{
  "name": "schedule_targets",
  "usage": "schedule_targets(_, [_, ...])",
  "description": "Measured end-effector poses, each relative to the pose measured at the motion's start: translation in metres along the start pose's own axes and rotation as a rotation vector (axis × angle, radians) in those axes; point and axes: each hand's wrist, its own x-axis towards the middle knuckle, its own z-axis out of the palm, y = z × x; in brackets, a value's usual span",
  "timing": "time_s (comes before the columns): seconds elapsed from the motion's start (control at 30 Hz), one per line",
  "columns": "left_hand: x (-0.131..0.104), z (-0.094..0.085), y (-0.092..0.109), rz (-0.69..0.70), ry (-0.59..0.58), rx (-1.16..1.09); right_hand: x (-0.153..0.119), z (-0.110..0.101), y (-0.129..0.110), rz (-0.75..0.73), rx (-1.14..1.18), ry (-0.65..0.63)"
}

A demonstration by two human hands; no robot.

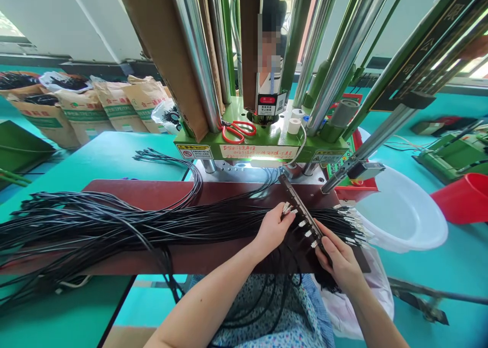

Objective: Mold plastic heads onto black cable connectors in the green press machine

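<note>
My right hand (337,256) grips the lower end of a long dark metal bar (301,206), which slants up and left toward the machine. Several small white-and-silver connectors stick out along the bar's left side. Beside its middle, my left hand (273,230) pinches small silver connectors (286,209) between thumb and fingers. Black cables (152,223) lie in a thick bundle across the brown board (229,259), passing behind my left hand. Their silver ends (353,228) fan out to the right of the bar. Loose cables hang over my lap.
The green press (198,139) stands ahead, with red-handled scissors (238,131) on it and steel columns above. At the right are a white basin (400,211) and a red bucket (463,198). Paper sacks (82,112) stand at the far left. A person is partly visible behind the press.
</note>
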Motion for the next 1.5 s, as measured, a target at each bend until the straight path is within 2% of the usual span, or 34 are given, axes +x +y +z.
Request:
schedule_targets(0.13, [0.000, 0.000, 0.002, 0.006, -0.003, -0.016, 0.001, -0.003, 0.001, 0.001, -0.035, -0.035])
schedule_targets(0.6, [0.000, 0.004, -0.002, -0.124, 0.003, -0.143, -0.003, 0.005, -0.003, -0.008, -0.103, 0.012])
schedule_targets(0.77, [0.004, 0.005, -0.002, -0.123, 0.015, -0.102, 0.000, 0.004, 0.001, -0.034, -0.159, -0.016])
schedule_targets(0.9, [0.007, -0.002, 0.004, -0.063, -0.009, -0.102, -0.001, 0.006, -0.002, -0.001, -0.113, 0.021])
schedule_targets(1.0, [0.007, -0.007, 0.011, -0.157, 0.021, -0.235, -0.002, 0.005, -0.003, -0.006, -0.037, 0.042])
schedule_targets(1.1, [0.008, -0.010, 0.016, -0.282, -0.039, -0.371, -0.002, 0.001, 0.000, -0.013, 0.015, 0.046])
schedule_targets(1.2, [0.008, -0.008, 0.014, -0.281, -0.083, -0.386, 0.000, -0.003, 0.004, 0.018, 0.016, 0.061])
schedule_targets(1.33, [0.009, -0.007, 0.008, -0.264, -0.023, -0.361, 0.000, -0.005, 0.005, 0.048, -0.001, 0.064])
schedule_targets(1.5, [0.010, -0.008, 0.007, -0.273, -0.030, -0.306, 0.000, -0.004, 0.003, 0.036, -0.017, 0.033])
